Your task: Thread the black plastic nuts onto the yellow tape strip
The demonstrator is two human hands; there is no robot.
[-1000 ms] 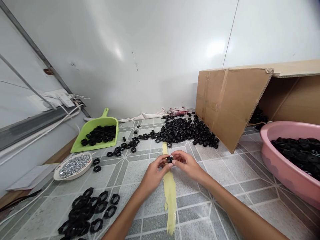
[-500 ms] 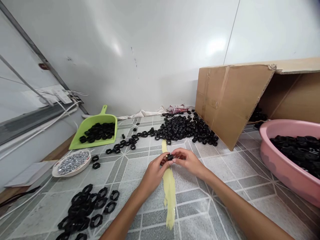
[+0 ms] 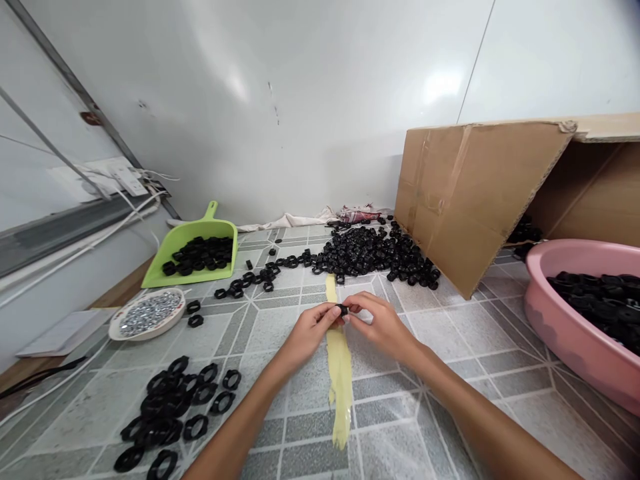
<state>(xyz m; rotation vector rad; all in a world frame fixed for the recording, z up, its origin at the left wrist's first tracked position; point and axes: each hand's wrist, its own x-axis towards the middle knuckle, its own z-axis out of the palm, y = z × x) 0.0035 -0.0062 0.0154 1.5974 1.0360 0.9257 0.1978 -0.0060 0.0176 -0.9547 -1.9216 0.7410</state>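
Observation:
Both of my hands meet over the tiled surface and pinch one small black plastic part (image 3: pixel 343 309) between their fingertips. My left hand (image 3: pixel 309 331) grips it from the left, and my right hand (image 3: pixel 379 324) from the right. Under the hands a yellow tape strip (image 3: pixel 339 373) runs along the tiles toward me. A big heap of black parts (image 3: pixel 373 257) lies just beyond the hands. A group of larger black rings (image 3: pixel 175 407) lies at the lower left.
A green dustpan (image 3: pixel 193 256) holding black parts sits at the left, with a white dish of small metal pieces (image 3: pixel 147 314) in front of it. An open cardboard box (image 3: pixel 480 193) lies on its side at the right. A pink basin (image 3: pixel 575 327) of black parts stands at the far right.
My hands stay together on the small black part, with only slight finger movement. The view has shifted a little to the left.

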